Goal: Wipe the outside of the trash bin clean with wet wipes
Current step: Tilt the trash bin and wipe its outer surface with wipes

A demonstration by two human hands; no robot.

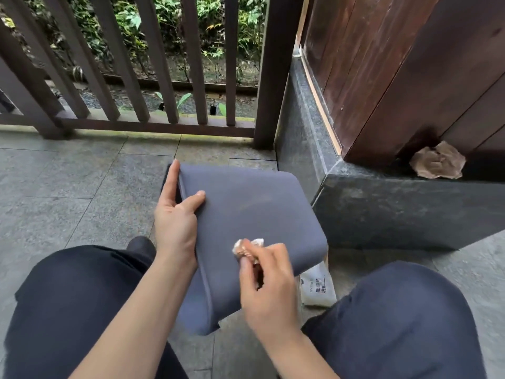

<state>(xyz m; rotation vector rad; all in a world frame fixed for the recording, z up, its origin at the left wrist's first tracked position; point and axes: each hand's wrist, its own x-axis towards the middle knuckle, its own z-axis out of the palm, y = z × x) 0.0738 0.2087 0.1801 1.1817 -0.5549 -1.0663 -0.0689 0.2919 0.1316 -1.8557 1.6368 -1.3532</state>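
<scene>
Two knees in dark trousers (404, 318) are being seen at the lower left and lower right of the frame, with bare forearms reaching up between them; a dark shoe (140, 246) is being partly shown beside the left wrist. In the lower centre, a soiled, crumpled wet wipe (247, 247) is being pinched in the closed fingers of the right hand (269, 285) and pressed against the upward-facing side of the grey-blue trash bin (246, 212); the bin is being held tipped over at the centre of the frame, above the grey stone floor tiles (68, 181). The left hand (176, 214) is being laid open along the bin's left edge, the fingers stretched up its side and the thumb resting on the top face. A white pack of wipes (318, 288) is being partly hidden under the bin's lower right corner. Further right, a crumpled brownish used wipe (437, 161) is being left on a dark stone ledge (396, 203) at the foot of a reddish wooden wall (396, 64); across the upper left, a brown railing (153, 64) is being backed by green plants (216, 23).
</scene>
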